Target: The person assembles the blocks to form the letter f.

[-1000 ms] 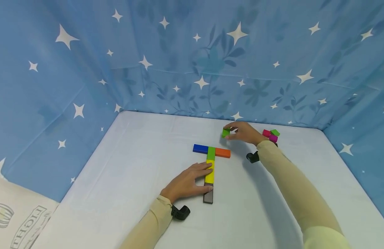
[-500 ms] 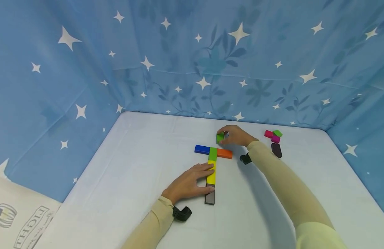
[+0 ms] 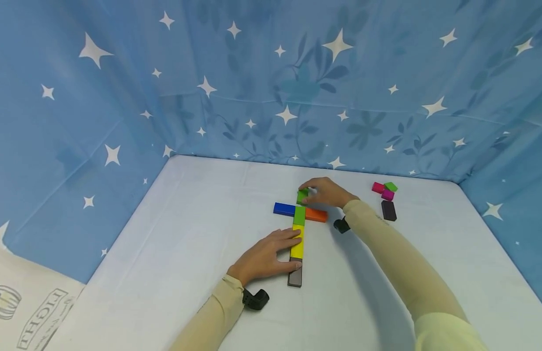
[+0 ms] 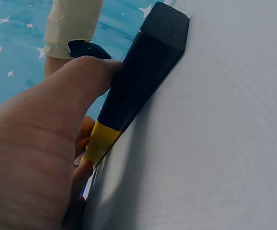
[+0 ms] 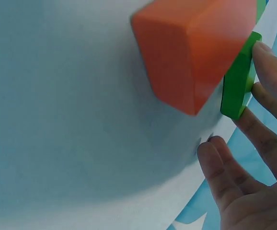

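Observation:
My right hand [image 3: 327, 192] pinches a green block [image 3: 302, 196] between thumb and fingers, just beyond the top of a T-shaped row of blocks. That row has a blue block [image 3: 284, 209], a second green block [image 3: 299, 216] and an orange block [image 3: 316, 215] across the top. Below them run a yellow block [image 3: 297, 248] and a dark grey block [image 3: 294, 278]. My left hand [image 3: 264, 258] rests on the stem, fingertips on the yellow block and thumb on the dark one. The right wrist view shows the pinched block close past the orange one.
To the right, beyond the right forearm, lie a red block [image 3: 378, 187], a green piece [image 3: 391, 186], a magenta block [image 3: 387, 195] and a dark brown block [image 3: 389, 210]. A blue starry curtain [image 3: 253, 87] borders the white table [image 3: 200, 204] at the back and sides.
My right hand has carried the green block left and toward the top of the row, uncovering the dark brown block at right. The left hand has stayed in place.

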`<state>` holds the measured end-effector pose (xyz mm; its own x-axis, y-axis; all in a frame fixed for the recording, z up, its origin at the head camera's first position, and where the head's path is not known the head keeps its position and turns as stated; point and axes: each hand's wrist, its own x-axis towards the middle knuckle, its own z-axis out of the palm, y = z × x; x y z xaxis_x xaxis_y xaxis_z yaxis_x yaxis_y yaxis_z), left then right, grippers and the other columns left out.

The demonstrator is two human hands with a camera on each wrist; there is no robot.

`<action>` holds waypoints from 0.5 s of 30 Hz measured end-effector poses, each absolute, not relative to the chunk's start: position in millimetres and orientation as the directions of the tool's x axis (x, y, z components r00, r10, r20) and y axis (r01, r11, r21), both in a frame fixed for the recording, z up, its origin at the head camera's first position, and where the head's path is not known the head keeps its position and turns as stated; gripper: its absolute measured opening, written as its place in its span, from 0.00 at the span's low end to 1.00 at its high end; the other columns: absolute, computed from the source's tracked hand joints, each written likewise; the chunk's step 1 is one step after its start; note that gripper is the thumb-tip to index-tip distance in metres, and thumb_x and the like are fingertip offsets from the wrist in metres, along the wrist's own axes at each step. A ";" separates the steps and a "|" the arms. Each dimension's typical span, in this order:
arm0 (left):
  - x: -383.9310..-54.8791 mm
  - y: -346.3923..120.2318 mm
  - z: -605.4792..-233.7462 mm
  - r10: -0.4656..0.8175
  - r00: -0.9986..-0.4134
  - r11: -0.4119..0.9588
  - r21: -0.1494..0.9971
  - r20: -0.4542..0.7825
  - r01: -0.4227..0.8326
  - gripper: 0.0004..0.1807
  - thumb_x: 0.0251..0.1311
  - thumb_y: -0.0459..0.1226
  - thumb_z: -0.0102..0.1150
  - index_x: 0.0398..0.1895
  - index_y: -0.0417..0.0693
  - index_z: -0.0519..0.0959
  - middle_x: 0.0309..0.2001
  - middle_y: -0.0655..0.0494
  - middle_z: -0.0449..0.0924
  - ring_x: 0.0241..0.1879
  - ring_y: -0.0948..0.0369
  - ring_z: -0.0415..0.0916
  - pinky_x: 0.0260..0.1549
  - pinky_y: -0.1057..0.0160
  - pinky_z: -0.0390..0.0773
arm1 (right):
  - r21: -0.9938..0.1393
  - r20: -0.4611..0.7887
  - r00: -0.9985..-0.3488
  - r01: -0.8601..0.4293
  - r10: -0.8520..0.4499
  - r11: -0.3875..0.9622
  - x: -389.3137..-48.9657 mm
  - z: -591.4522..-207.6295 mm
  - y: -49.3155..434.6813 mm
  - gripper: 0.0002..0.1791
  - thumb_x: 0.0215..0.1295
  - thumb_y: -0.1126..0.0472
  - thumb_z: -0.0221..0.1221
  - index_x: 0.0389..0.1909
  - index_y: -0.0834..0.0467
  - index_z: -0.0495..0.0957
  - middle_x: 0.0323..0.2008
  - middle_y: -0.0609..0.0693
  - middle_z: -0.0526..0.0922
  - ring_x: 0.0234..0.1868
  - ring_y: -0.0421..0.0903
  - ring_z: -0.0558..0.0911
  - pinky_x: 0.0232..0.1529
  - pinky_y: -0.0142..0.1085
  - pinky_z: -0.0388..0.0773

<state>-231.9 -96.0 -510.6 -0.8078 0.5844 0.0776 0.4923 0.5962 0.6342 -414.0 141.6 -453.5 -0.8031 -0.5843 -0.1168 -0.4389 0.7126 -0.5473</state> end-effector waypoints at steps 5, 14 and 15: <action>-232.0 -96.1 -510.0 0.583 -0.808 0.594 0.636 0.082 0.493 0.38 0.72 0.56 0.65 0.80 0.52 0.72 0.81 0.64 0.62 0.82 0.56 0.53 0.80 0.55 0.55 | -0.543 -0.094 -0.788 -0.472 -0.609 0.695 -410.2 -455.1 139.7 0.23 0.73 0.57 0.70 0.66 0.59 0.84 0.66 0.58 0.82 0.69 0.60 0.75 0.75 0.59 0.68; -231.2 -95.6 -510.2 0.579 -0.811 0.594 0.640 0.081 0.488 0.38 0.72 0.57 0.66 0.79 0.52 0.72 0.81 0.64 0.62 0.82 0.56 0.54 0.80 0.55 0.56 | -0.528 -0.099 -0.791 -0.472 -0.603 0.706 -403.0 -455.5 140.1 0.23 0.73 0.57 0.70 0.66 0.58 0.84 0.65 0.57 0.82 0.70 0.59 0.75 0.76 0.59 0.66; -231.2 -95.3 -510.3 0.580 -0.811 0.595 0.639 0.080 0.488 0.38 0.72 0.57 0.66 0.80 0.52 0.72 0.81 0.64 0.62 0.82 0.56 0.54 0.80 0.55 0.56 | -0.525 -0.097 -0.790 -0.476 -0.605 0.706 -402.4 -455.7 140.4 0.23 0.73 0.57 0.69 0.66 0.59 0.84 0.65 0.57 0.83 0.70 0.60 0.75 0.76 0.60 0.66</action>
<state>-231.2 -95.3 -510.3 -0.8110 0.5796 0.0795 0.4876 0.5946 0.6392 -402.4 140.4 -455.7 -0.7902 -0.6051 -0.0969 -0.4759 0.7056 -0.5251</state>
